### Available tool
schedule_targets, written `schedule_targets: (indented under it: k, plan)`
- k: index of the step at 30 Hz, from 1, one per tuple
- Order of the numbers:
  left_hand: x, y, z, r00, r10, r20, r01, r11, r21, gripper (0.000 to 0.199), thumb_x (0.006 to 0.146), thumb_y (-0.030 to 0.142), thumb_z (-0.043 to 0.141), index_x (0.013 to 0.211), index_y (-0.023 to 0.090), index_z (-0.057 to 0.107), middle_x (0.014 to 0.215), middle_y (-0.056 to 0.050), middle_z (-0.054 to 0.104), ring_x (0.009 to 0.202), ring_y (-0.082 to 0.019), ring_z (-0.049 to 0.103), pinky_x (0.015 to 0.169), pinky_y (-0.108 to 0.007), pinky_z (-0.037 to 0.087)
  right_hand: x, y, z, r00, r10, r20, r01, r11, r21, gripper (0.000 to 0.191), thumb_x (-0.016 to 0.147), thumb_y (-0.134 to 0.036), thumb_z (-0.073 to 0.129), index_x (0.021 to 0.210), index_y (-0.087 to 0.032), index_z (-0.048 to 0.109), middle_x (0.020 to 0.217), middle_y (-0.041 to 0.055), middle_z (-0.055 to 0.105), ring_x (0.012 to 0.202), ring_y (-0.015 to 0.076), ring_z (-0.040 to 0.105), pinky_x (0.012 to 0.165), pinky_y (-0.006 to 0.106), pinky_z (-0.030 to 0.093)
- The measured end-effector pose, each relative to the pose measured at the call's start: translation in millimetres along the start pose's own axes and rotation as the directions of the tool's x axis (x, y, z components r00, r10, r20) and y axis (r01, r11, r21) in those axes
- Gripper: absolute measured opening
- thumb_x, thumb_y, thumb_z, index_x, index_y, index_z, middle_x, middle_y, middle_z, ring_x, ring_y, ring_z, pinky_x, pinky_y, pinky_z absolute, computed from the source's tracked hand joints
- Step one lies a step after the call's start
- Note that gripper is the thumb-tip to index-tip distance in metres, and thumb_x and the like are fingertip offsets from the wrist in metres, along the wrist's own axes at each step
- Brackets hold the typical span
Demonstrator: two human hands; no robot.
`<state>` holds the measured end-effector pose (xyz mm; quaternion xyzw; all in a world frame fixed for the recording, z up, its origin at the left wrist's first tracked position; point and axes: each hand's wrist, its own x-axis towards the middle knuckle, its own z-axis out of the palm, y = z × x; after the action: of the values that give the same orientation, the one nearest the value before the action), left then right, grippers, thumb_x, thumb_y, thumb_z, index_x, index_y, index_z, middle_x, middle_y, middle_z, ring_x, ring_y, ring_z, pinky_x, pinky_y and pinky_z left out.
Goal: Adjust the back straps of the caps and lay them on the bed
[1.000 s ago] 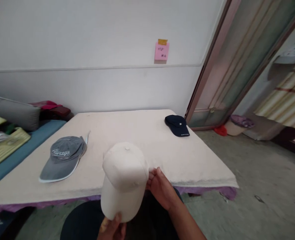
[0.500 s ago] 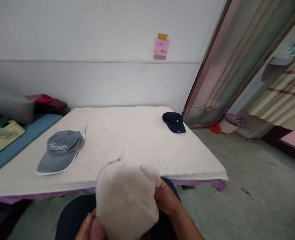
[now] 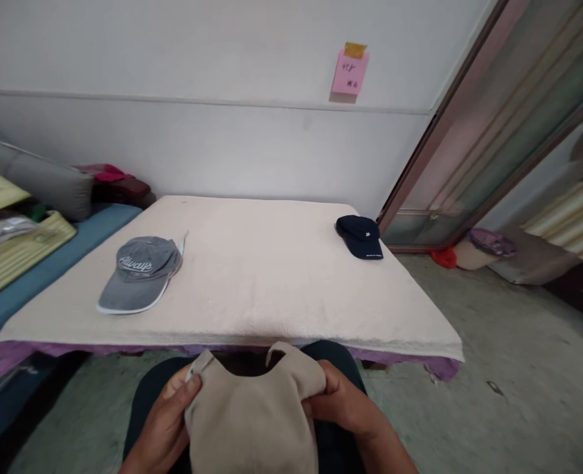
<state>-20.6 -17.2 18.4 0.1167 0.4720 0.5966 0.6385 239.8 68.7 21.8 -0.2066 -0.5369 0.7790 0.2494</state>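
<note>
Three caps in all: two on the white cloth (image 3: pixel 261 283), one held up. Far left, a yellow box (image 3: pixel 19 260) with bits inside, next to a grey cushion (image 3: pixel 34 174). Then, on the left of the cloth, a grey cap (image 3: pixel 140 273) with white words on it. Next, low down, the left hand (image 3: pixel 167 411): pinching one side of the tan cap (image 3: pixel 254 421) by the back gap, thumb in front, other fingers partly hidden behind. In the middle, the tan cap, over the dark knees (image 3: pixel 143 395), off the near side of the cloth. Just turned around: a second ago, brim toward the body; now, back gap up and away, brim out of sight. So now, what look like both strap ends right by the fingers, and the gap easy to get at. Then the right hand (image 3: pixel 343 401): pinching the other side of the gap, some fingertips hidden, cannot tell how tightly. Up high, a pink note (image 3: pixel 349 72). Further right, near the cloth's edge, a blue cap (image 3: pixel 360 237). Last, a bin (image 3: pixel 469 255).
</note>
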Motion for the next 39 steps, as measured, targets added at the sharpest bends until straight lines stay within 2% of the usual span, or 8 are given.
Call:
schedule_targets:
  k: [5, 11, 14, 20, 26, 30, 35, 39]
  plan:
    - [-7, 0, 10.8, 0.986, -0.038, 0.16, 0.023, 0.995, 0.095, 0.023, 0.074, 0.03, 0.073, 0.094, 0.019, 0.073, 0.073, -0.004, 0.074, 0.064, -0.019, 0.067, 0.062, -0.028, 0.051, -2, 3, -1, 0.999, -0.02, -0.037, 0.024, 0.995, 0.097, 0.038, 0.067, -0.028, 0.078, 0.103, -0.016, 0.07, 0.085, 0.0018, 0.069, 0.071, 0.013, 0.059, 0.066, 0.023, 0.044]
    - [-7, -4, 17.8, 0.98, -0.051, 0.194, 0.023, 0.989, 0.143, 0.027, 0.074, 0.03, 0.073, 0.098, 0.02, 0.073, 0.076, -0.003, 0.073, 0.063, -0.016, 0.063, 0.06, -0.025, 0.048, -7, 1, -2, 0.992, -0.073, -0.101, 0.084, 0.99, 0.115, 0.043, 0.072, -0.035, 0.073, 0.109, -0.015, 0.066, 0.092, 0.0058, 0.067, 0.08, 0.0167, 0.057, 0.069, 0.025, 0.044]
    - [-7, -6, 19.1, 0.984, -0.066, 0.165, 0.027, 0.974, 0.226, 0.032, 0.068, 0.035, 0.077, 0.095, 0.018, 0.073, 0.072, -0.003, 0.072, 0.065, -0.017, 0.063, 0.06, -0.025, 0.048, -11, -5, -3, 0.985, -0.088, -0.148, 0.103, 0.99, 0.093, 0.032, 0.075, -0.033, 0.07, 0.101, -0.015, 0.067, 0.086, 0.0055, 0.065, 0.073, 0.0149, 0.056, 0.062, 0.024, 0.042]
    - [-10, -12, 24.5, 0.996, 0.01, -0.088, 0.026, 0.915, 0.404, 0.036, 0.06, 0.041, 0.082, 0.086, 0.018, 0.074, 0.079, -0.003, 0.072, 0.07, -0.017, 0.062, 0.062, -0.024, 0.048, -15, -16, 6, 0.966, -0.13, -0.224, 0.152, 0.985, 0.084, 0.011, 0.081, -0.024, 0.066, 0.084, -0.014, 0.063, 0.066, 0.0013, 0.06, 0.057, 0.0098, 0.053, 0.053, 0.021, 0.038]
    - [-9, -16, 30.7, 0.997, -0.076, 0.021, 0.06, 0.908, 0.416, 0.036, 0.061, 0.044, 0.08, 0.086, 0.019, 0.074, 0.071, -0.001, 0.07, 0.063, -0.015, 0.058, 0.058, -0.023, 0.045, -10, -19, 16, 0.959, -0.07, -0.275, 0.122, 0.977, 0.177, 0.024, 0.091, -0.039, 0.054, 0.092, -0.016, 0.059, 0.054, -0.0053, 0.047, 0.042, 0.0037, 0.028, 0.038, 0.017, 0.017]
    - [-9, -13, 37.7, 0.986, -0.122, 0.112, 0.073, 0.927, 0.369, 0.032, 0.061, 0.042, 0.08, 0.081, 0.018, 0.073, 0.066, 0.0, 0.067, 0.057, -0.012, 0.054, 0.053, -0.02, 0.041, -5, -17, 22, 0.944, -0.113, -0.31, 0.168, 0.973, 0.157, 0.029, 0.091, -0.043, 0.051, 0.1, -0.016, 0.058, 0.064, -0.0023, 0.053, 0.044, 0.0041, 0.034, 0.04, 0.018, 0.021]
    - [-13, -8, 53.1, 0.952, -0.15, 0.267, 0.05, 0.936, 0.348, 0.027, 0.067, 0.041, 0.076, 0.068, 0.016, 0.066, 0.054, 0.004, 0.053, 0.046, -0.006, 0.04, 0.045, -0.017, 0.03, 1, -15, 30, 0.948, -0.174, -0.268, 0.188, 0.982, 0.027, 0.032, 0.094, -0.042, 0.043, 0.101, -0.015, 0.059, 0.075, 0.0028, 0.059, 0.05, 0.0066, 0.046, 0.045, 0.021, 0.032]
    - [-15, -8, 56.3, 0.94, -0.158, 0.302, 0.047, 0.937, 0.345, 0.03, 0.071, 0.043, 0.073, 0.066, 0.016, 0.063, 0.052, 0.004, 0.05, 0.044, -0.005, 0.034, 0.043, -0.017, 0.025, 2, -15, 32, 0.958, -0.147, -0.248, 0.131, 0.988, -0.08, 0.031, 0.094, -0.041, 0.046, 0.102, -0.015, 0.061, 0.067, -0.0005, 0.057, 0.041, 0.0039, 0.042, 0.039, 0.017, 0.027]
